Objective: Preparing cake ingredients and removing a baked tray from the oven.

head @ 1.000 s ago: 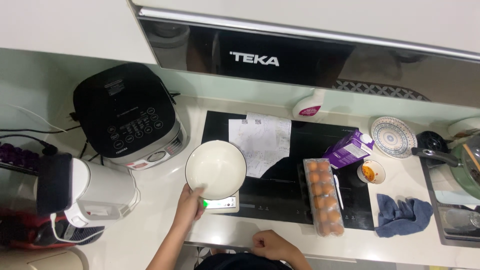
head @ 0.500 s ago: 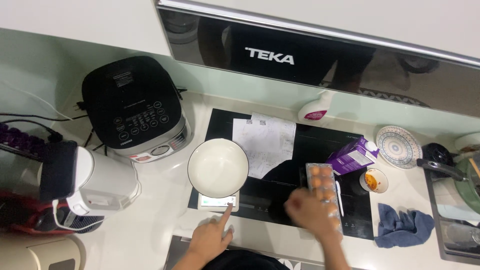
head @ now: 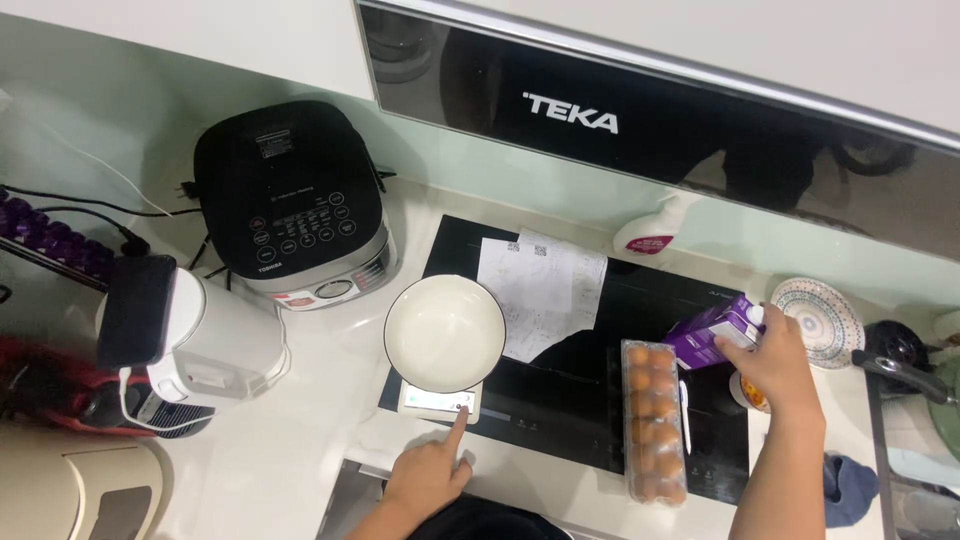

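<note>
A white empty bowl sits on a small white kitchen scale at the front left of a black cooktop. My left hand points its index finger at the scale's front panel, the other fingers curled. My right hand grips a purple carton at the cooktop's right edge, tilted. A clear tray of brown eggs lies just left of that hand.
A black-topped rice cooker stands at the back left, a white appliance in front of it. A paper sheet lies on the cooktop. A spray bottle, patterned plate and blue cloth sit to the right.
My right hand has moved from the front edge over the egg tray to the purple carton and taken hold of it. My left hand has left the bowl for the scale's front.
</note>
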